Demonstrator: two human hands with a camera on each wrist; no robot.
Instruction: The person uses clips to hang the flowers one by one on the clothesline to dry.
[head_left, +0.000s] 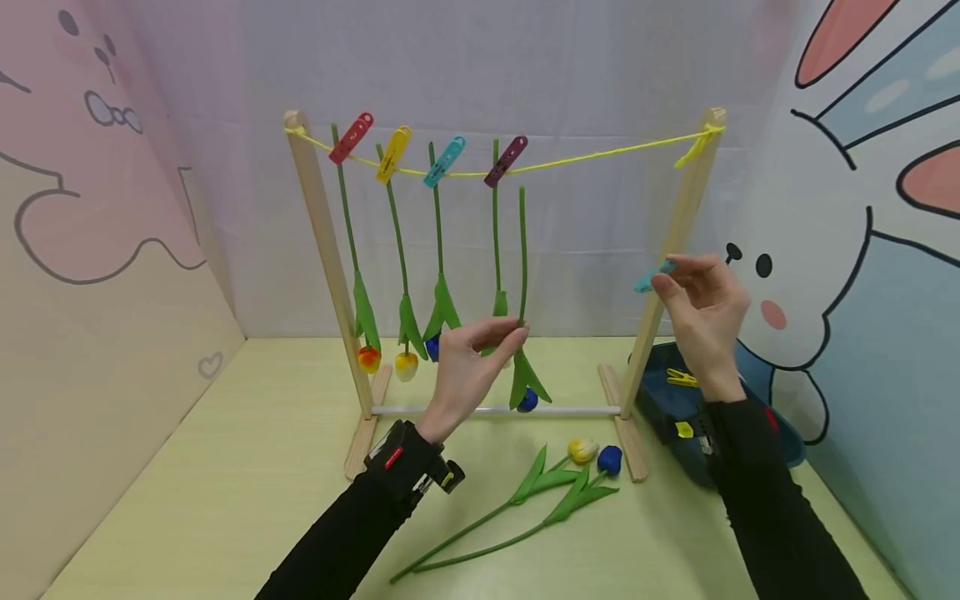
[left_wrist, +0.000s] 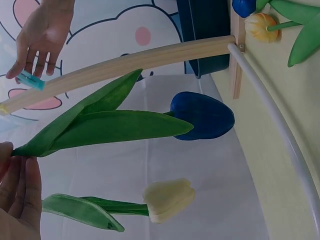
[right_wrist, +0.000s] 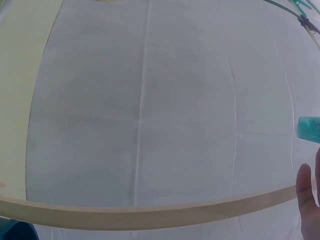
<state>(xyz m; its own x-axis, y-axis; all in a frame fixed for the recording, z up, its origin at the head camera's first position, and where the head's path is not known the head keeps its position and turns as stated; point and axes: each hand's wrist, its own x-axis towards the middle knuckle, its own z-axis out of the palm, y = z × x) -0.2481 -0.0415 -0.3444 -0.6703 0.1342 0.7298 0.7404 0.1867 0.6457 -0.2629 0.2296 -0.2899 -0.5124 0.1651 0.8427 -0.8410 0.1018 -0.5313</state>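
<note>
My left hand (head_left: pixel 477 367) pinches the green stem of a blue tulip (left_wrist: pixel 202 115), which hangs flower down just in front of the yellow line (head_left: pixel 600 154). Its stem top stands below the line, to the right of the dark purple clothespin (head_left: pixel 506 161). In my right hand (head_left: pixel 707 312), near the right post, a light blue clothespin (head_left: pixel 655 277) is pinched between thumb and fingers. Along the line hang several tulips upside down, held by a red clothespin (head_left: pixel 351 137), a yellow clothespin (head_left: pixel 393 154), a blue clothespin (head_left: pixel 445 162) and the purple one. A white tulip (left_wrist: pixel 170 200) hangs behind my left hand.
A yellow-and-white tulip (head_left: pixel 582 451) and another blue tulip (head_left: pixel 610 461) lie on the table in front of the wooden frame (head_left: pixel 322 250). At the right stands a dark blue bin (head_left: pixel 678 425) with a yellow clothespin (head_left: pixel 682 378) inside. A white bar (head_left: pixel 562 410) joins the posts low down.
</note>
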